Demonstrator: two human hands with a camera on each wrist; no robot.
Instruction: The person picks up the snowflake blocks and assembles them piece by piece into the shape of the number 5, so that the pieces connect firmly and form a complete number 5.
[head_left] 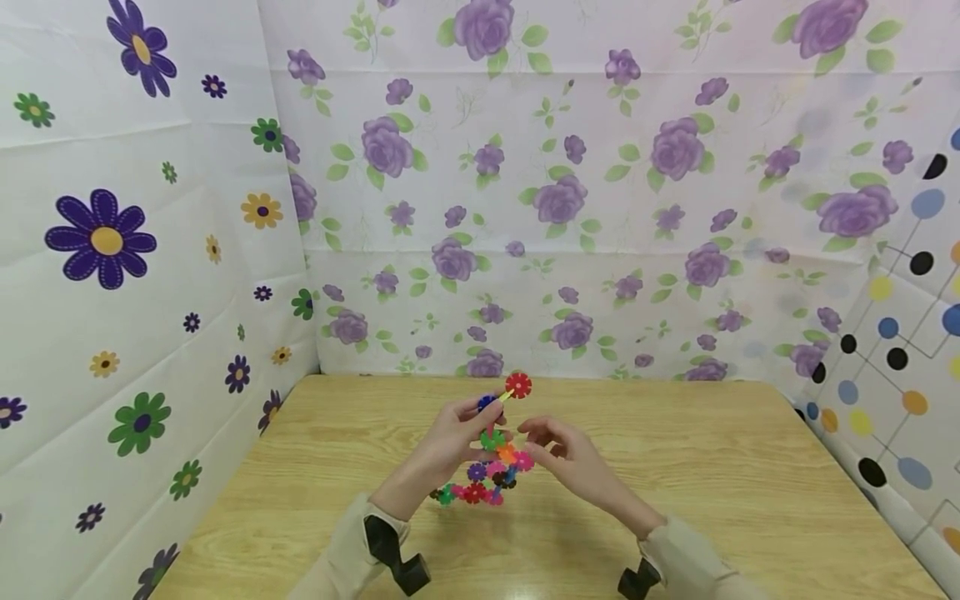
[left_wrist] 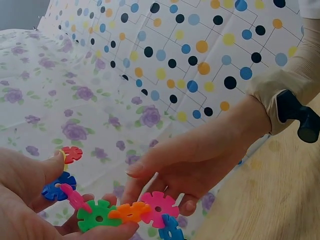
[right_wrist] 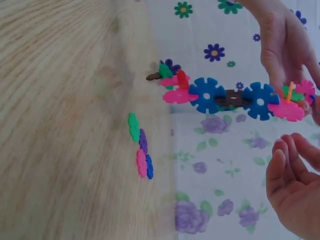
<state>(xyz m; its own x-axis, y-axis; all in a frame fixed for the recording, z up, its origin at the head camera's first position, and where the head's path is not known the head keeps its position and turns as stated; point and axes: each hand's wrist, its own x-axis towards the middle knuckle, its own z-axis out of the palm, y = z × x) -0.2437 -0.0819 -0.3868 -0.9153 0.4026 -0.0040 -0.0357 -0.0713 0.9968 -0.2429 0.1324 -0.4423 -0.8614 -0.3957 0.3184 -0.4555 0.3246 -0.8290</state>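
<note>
My left hand (head_left: 446, 437) holds a chain of slotted plastic snowflake discs, its thumb and fingers pinching it near a blue disc (left_wrist: 59, 187) and a green disc (left_wrist: 97, 216). A red disc (head_left: 518, 385) sticks out at the chain's top. From the green one the chain runs through an orange disc (left_wrist: 131, 213) to a pink disc (left_wrist: 159, 209), then down through blue and brown ones. A large blue disc (right_wrist: 206, 95) shows in the right wrist view. Beside the pink disc, my right hand (head_left: 573, 460) has loosely bent fingers with nothing between them, a gap from the chain in the right wrist view.
Several discs lie on the wooden table (head_left: 675, 467) below the chain, among them a green disc (right_wrist: 133, 127) and a pink disc (right_wrist: 141, 163). Flowered cloth (head_left: 555, 275) stands behind the table, with patterned cloth on both sides.
</note>
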